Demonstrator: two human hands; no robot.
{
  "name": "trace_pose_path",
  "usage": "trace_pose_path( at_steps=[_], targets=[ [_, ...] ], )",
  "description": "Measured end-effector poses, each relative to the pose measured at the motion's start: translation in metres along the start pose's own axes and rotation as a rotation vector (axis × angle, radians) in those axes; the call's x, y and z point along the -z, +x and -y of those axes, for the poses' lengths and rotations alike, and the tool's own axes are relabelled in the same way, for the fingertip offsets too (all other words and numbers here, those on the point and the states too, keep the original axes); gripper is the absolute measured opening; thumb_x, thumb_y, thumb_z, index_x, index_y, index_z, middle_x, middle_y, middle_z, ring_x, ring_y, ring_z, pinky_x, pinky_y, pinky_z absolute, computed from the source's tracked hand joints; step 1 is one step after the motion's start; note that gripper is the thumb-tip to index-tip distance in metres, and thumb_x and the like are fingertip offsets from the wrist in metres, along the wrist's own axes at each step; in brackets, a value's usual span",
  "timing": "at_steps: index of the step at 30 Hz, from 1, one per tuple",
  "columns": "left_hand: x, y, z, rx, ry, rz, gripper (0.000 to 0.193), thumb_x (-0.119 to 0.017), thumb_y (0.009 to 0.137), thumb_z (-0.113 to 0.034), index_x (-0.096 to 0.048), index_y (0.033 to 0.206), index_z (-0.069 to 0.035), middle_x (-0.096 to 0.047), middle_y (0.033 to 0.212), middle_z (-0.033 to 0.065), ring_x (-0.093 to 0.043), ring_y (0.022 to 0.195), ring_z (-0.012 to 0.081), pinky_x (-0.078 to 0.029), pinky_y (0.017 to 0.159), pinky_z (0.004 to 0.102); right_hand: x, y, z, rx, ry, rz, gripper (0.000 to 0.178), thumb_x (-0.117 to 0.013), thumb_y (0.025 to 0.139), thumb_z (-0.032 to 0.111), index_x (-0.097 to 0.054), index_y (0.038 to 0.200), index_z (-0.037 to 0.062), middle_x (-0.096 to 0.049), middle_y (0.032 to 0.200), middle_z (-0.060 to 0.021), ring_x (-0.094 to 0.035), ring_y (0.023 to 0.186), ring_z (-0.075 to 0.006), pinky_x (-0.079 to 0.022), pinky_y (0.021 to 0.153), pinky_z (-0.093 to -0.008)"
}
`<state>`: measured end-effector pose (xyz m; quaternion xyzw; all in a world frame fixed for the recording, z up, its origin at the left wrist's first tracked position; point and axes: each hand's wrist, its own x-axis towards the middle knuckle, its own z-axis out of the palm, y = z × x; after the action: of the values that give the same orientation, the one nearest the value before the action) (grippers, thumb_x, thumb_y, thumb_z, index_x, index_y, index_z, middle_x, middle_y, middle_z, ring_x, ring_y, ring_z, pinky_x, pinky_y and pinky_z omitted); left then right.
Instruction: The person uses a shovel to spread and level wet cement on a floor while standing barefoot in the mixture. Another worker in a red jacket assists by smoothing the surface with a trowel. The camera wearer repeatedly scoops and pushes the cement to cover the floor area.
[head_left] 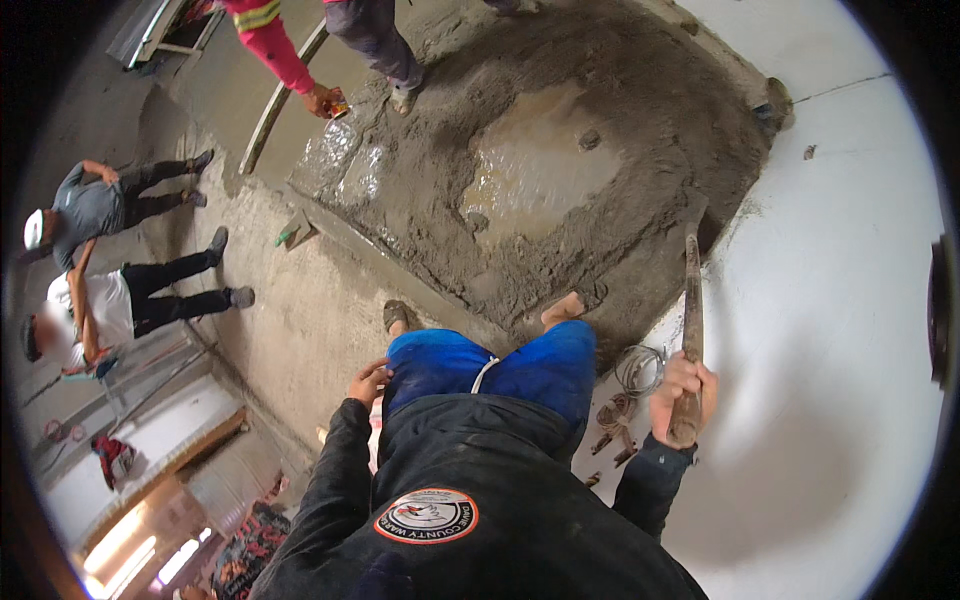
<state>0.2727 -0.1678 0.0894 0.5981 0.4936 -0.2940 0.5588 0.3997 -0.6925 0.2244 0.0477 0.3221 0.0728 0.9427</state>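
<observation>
My right hand is wrapped round the upper end of a wooden-handled shovel. The handle slants away along the white wall, and its mud-grey blade end meets the wet mortar. Beside my blue shorts my left hand hangs with its fingers loosely apart and nothing in it. Ahead of my feet lies a broad heap of wet grey mortar, with a pool of water in its hollow. One of my feet stands in the mortar, the other on the floor beside it.
At the far side a co-worker's hand in a pink sleeve holds a small red-and-yellow object above the wet mortar. Two people stand at the left. A green-and-grey tool lies on the floor. Coiled wire rests near the white wall.
</observation>
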Motion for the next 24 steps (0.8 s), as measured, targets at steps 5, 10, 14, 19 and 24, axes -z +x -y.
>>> trace_pose_path(
  at_steps=[5, 10, 14, 19, 24],
  targets=[
    [0.107, 0.050, -0.061, -0.184, 0.252, 0.213, 0.037, -0.049, 0.085, -0.016, -0.051, 0.122, -0.010, -0.061, 0.095, 0.0045, -0.058, 0.081, 0.0155, -0.045, 0.070, 0.0283, -0.010, -0.085, -0.153, 0.167, 0.017, 0.112, 0.033, -0.039, 0.088, 0.013, -0.034, 0.114, -0.0070, -0.045, 0.082, -0.0030, -0.053, 0.064, -0.0100, -0.049, 0.063, -0.0324],
    [0.001, 0.032, -0.129, -0.289, 0.212, 0.993, 0.032, -0.047, 0.092, -0.016, -0.046, 0.121, -0.003, -0.056, 0.111, 0.0130, -0.055, 0.104, 0.0218, -0.045, 0.088, 0.0337, 0.018, -0.152, -0.376, 0.443, 0.086, 0.149, 0.043, -0.046, 0.085, 0.019, -0.033, 0.117, -0.0057, -0.047, 0.077, -0.0020, -0.053, 0.055, -0.0080, -0.046, 0.047, -0.0263],
    [-0.129, -0.023, -0.070, 0.550, 0.084, 1.347, 0.092, -0.043, 0.077, -0.070, -0.031, 0.124, 0.008, -0.053, 0.107, 0.0266, -0.056, 0.097, 0.0360, -0.045, 0.086, 0.0475, 0.068, -0.211, -0.512, 0.388, 0.294, 0.424, 0.051, -0.052, 0.081, 0.018, -0.028, 0.122, -0.0015, -0.054, 0.084, -0.0030, -0.057, 0.056, -0.0113, -0.049, 0.051, -0.0262],
    [-0.148, 0.022, 0.045, 0.621, -0.277, 1.297, 0.043, -0.054, 0.086, -0.043, -0.053, 0.091, -0.001, -0.056, 0.071, 0.0048, -0.053, 0.059, 0.0203, -0.047, 0.058, 0.0354, 0.187, -0.270, -0.649, 0.245, 0.446, 0.323, 0.028, -0.062, 0.075, 0.014, -0.048, 0.094, 0.0011, -0.052, 0.067, -0.0060, -0.051, 0.050, -0.0161, -0.044, 0.046, -0.0309],
    [-0.034, 0.141, 0.172, 0.454, 0.405, 1.156, 0.029, -0.061, 0.083, -0.029, -0.053, 0.065, -0.008, -0.049, 0.055, 0.0059, -0.051, 0.053, 0.0211, -0.044, 0.055, 0.0375, 0.300, -0.282, -0.759, 0.150, -0.782, -0.923, 0.017, -0.062, 0.078, 0.020, -0.057, 0.090, 0.0084, -0.051, 0.063, -0.0002, -0.046, 0.047, -0.0115, -0.035, 0.040, -0.0256]
  ],
)
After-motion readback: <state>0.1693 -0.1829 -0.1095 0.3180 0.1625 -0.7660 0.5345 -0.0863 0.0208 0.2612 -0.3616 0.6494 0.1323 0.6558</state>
